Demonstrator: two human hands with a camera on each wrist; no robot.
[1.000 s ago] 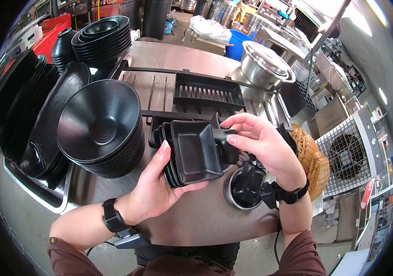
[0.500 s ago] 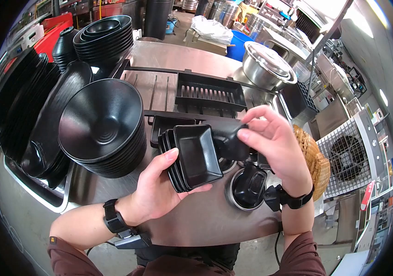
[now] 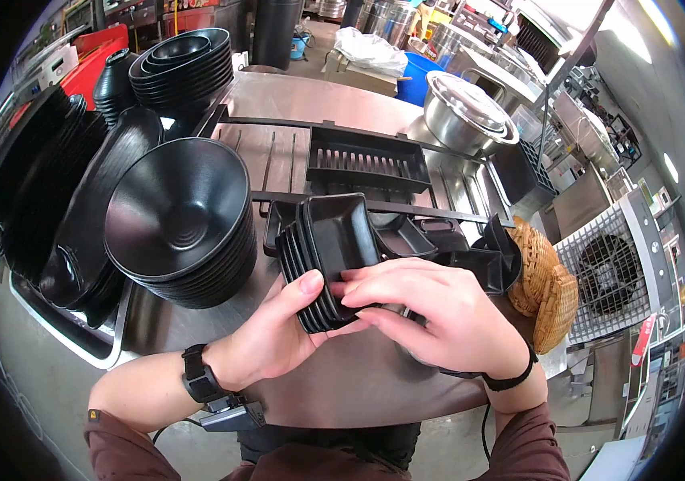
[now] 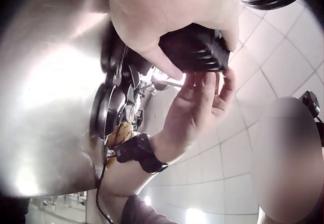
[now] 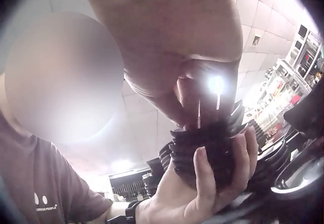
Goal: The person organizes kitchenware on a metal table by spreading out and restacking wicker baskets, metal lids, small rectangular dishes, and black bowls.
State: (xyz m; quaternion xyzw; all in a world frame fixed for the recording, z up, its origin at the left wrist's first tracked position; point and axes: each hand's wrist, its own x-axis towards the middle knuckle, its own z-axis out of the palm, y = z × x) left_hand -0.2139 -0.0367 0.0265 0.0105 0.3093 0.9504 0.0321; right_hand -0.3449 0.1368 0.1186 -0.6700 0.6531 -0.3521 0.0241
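My left hand (image 3: 278,330) grips a tilted stack of small black square dishes (image 3: 344,228), thumb along the near rims and fingers beneath. My right hand (image 3: 439,314) is in front of the stack, its fingertips inside the front dish and its thumb near the lower rim, pinching that edge. The right wrist view has the stacked rims (image 5: 202,150) resting in my left palm, with right fingers meeting them from above. In the left wrist view, right fingertips touch the edge of the stack (image 4: 197,52). Part of the front dish is hidden by my right hand.
A tall stack of black bowls (image 3: 178,208) stands close left of my left hand. Behind is a slotted black tray (image 3: 366,167) on a metal rack. More small black dishes (image 3: 475,264) and woven baskets (image 3: 555,301) lie to the right. A lidded steel pot (image 3: 467,112) stands farther back.
My right hand first held a black dish at the stack's right, then moved away with it. Now it has come back to the front of the stack, which looks thicker and stands more upright.
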